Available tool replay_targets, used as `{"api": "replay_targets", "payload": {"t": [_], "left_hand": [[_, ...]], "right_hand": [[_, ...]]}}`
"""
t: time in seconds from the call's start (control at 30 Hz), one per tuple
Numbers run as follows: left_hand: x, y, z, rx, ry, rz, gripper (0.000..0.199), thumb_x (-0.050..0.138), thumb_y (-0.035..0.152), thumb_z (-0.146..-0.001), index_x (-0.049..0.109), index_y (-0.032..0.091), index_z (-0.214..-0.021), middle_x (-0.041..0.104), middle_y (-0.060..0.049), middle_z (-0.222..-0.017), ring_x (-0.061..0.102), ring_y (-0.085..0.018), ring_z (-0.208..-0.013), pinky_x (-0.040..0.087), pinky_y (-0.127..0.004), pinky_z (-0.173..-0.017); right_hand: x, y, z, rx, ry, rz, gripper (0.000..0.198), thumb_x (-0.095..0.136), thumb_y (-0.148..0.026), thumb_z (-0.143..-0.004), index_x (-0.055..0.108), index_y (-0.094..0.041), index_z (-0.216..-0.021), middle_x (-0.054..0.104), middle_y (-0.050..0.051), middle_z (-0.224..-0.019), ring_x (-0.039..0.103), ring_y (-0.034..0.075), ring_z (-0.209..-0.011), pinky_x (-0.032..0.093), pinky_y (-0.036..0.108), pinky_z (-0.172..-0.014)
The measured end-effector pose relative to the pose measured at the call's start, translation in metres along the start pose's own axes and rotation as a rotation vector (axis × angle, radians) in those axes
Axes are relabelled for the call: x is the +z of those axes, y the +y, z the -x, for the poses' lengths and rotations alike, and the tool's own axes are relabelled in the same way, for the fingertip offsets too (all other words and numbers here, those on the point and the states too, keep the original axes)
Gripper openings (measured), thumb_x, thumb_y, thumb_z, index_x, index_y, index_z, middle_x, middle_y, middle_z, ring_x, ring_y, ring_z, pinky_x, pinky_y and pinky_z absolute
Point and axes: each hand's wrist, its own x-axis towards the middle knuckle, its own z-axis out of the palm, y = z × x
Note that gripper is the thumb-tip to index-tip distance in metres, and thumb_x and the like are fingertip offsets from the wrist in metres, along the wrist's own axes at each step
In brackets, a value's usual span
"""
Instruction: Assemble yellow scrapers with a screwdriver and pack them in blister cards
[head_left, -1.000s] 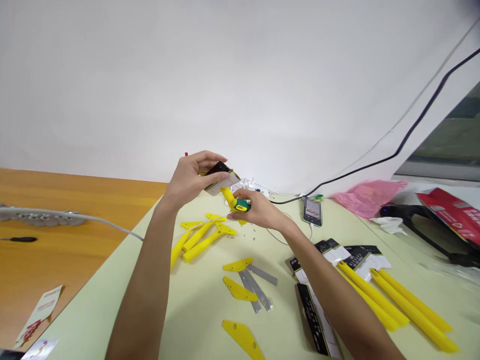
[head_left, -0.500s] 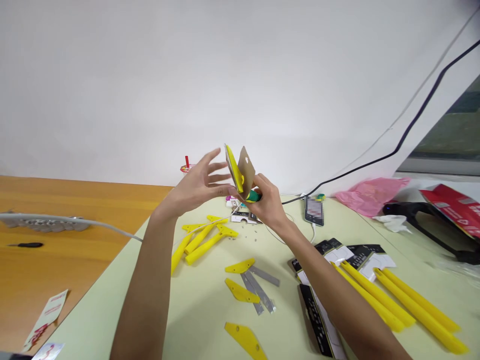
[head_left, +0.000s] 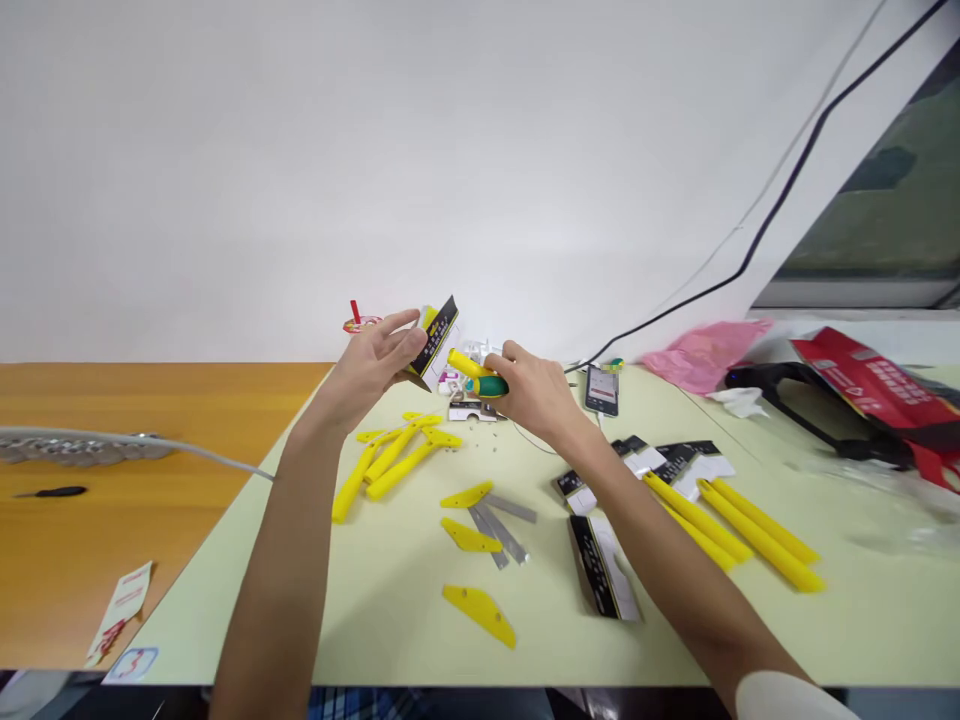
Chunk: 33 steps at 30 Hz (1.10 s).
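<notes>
My left hand point(head_left: 371, 365) pinches a black-and-white packaging card point(head_left: 441, 340), tilted up above the table, with a yellow plastic piece point(head_left: 428, 318) partly showing behind it. Closed in my right hand point(head_left: 529, 390) are a yellow tube-like handle point(head_left: 466, 363) and a green handle with a yellow end point(head_left: 491, 386); the tool's far end is hidden. Below the hands lie flat yellow blade holders point(head_left: 480, 612) and grey metal blades point(head_left: 504, 535). Several yellow scraper handles with wide heads point(head_left: 409, 470) rest nearer my left forearm.
To the right are yellow tubes point(head_left: 761, 535), printed cards point(head_left: 600, 570) and a phone point(head_left: 602, 390) on a cable. A pink bag point(head_left: 705, 355), a black frame point(head_left: 817, 420) and a red package point(head_left: 877, 390) stand further right. An orange wooden surface point(head_left: 187, 520) adjoins at left.
The card has turned so its printed face shows, and it has moved left with my left hand. My right hand is now apart from it, the yellow tube visible in its grip. The view has shifted.
</notes>
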Motion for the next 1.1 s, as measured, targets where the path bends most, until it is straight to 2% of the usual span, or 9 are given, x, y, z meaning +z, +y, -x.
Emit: {"api": "replay_targets", "payload": {"t": [0.07,0.17,0.23,0.33,0.4,0.5,0.73,0.9,1.1], "left_hand": [[0.012,-0.018,0.006,-0.086,0.057,0.029,0.088,0.089,0.063,-0.085,0.062,0.013,-0.153,0.079,-0.017,-0.123,0.077,-0.026,-0.103,0.064,-0.034,-0.082],[0.038,-0.052,0.018,-0.214,0.025,0.086,0.079,0.090,0.059,-0.085,0.068,0.016,-0.147,0.078,-0.016,-0.130,0.075,-0.027,-0.113,0.062,-0.035,-0.091],[0.059,-0.075,0.027,-0.299,-0.044,0.057,0.075,0.095,0.051,-0.081,0.072,0.018,-0.143,0.076,-0.017,-0.137,0.073,-0.030,-0.122,0.060,-0.040,-0.100],[0.094,-0.108,0.036,-0.326,-0.164,-0.021,0.056,0.098,0.031,-0.073,0.081,0.016,-0.124,0.076,-0.017,-0.140,0.067,-0.033,-0.135,0.053,-0.043,-0.112],[0.116,-0.126,0.037,-0.366,-0.203,-0.039,0.049,0.095,0.022,-0.073,0.081,0.014,-0.120,0.079,-0.017,-0.131,0.070,-0.033,-0.130,0.054,-0.044,-0.109],[0.145,-0.149,0.035,-0.418,-0.256,-0.065,0.048,0.090,0.017,-0.075,0.078,0.013,-0.122,0.080,-0.017,-0.119,0.077,-0.031,-0.110,0.060,-0.042,-0.094],[0.184,-0.184,0.031,-0.383,-0.260,-0.122,0.034,0.083,0.003,-0.076,0.079,0.012,-0.108,0.080,-0.015,-0.110,0.077,-0.025,-0.094,0.061,-0.039,-0.089],[0.200,-0.192,0.022,-0.307,-0.237,-0.165,0.031,0.078,0.000,-0.079,0.078,0.012,-0.108,0.080,-0.017,-0.119,0.076,-0.026,-0.108,0.060,-0.041,-0.099],[0.223,-0.190,0.013,-0.203,-0.281,-0.213,0.037,0.081,0.002,-0.079,0.076,0.014,-0.113,0.079,-0.016,-0.127,0.073,-0.026,-0.120,0.057,-0.038,-0.105]], "right_hand": [[-0.010,0.002,0.025,-0.018,-0.107,0.073,0.029,0.062,-0.048,-0.105,0.070,-0.024,-0.118,0.070,0.010,-0.119,0.065,0.021,-0.078,0.022,0.034,-0.061],[-0.013,0.007,0.074,-0.024,-0.285,0.132,0.032,0.064,-0.050,-0.105,0.070,-0.021,-0.118,0.073,0.011,-0.117,0.071,0.024,-0.079,0.029,0.034,-0.062],[-0.009,0.010,0.111,0.007,-0.410,0.138,0.033,0.062,-0.050,-0.107,0.070,-0.019,-0.119,0.075,0.012,-0.116,0.075,0.028,-0.085,0.035,0.035,-0.064],[0.000,0.012,0.163,0.059,-0.521,0.074,0.035,0.059,-0.049,-0.110,0.069,-0.018,-0.121,0.078,0.012,-0.115,0.078,0.033,-0.096,0.041,0.037,-0.068],[0.005,0.011,0.192,0.131,-0.596,0.039,0.037,0.059,-0.050,-0.110,0.067,-0.017,-0.124,0.080,0.013,-0.113,0.079,0.035,-0.100,0.042,0.038,-0.069],[0.008,0.008,0.224,0.228,-0.655,-0.012,0.039,0.056,-0.053,-0.112,0.064,-0.017,-0.127,0.081,0.014,-0.114,0.080,0.036,-0.100,0.041,0.038,-0.068],[0.018,0.029,0.255,0.373,-0.561,-0.124,0.038,0.059,-0.055,-0.110,0.063,-0.021,-0.128,0.081,0.011,-0.121,0.079,0.034,-0.105,0.041,0.035,-0.069],[0.033,0.060,0.259,0.440,-0.413,-0.178,0.033,0.062,-0.053,-0.107,0.070,-0.022,-0.119,0.082,0.010,-0.120,0.078,0.034,-0.103,0.045,0.035,-0.070],[0.037,0.092,0.264,0.561,-0.248,-0.500,0.066,0.050,-0.080,-0.101,0.075,-0.020,-0.113,0.079,0.009,-0.084,0.076,0.031,-0.080,0.049,0.036,-0.069]]}}
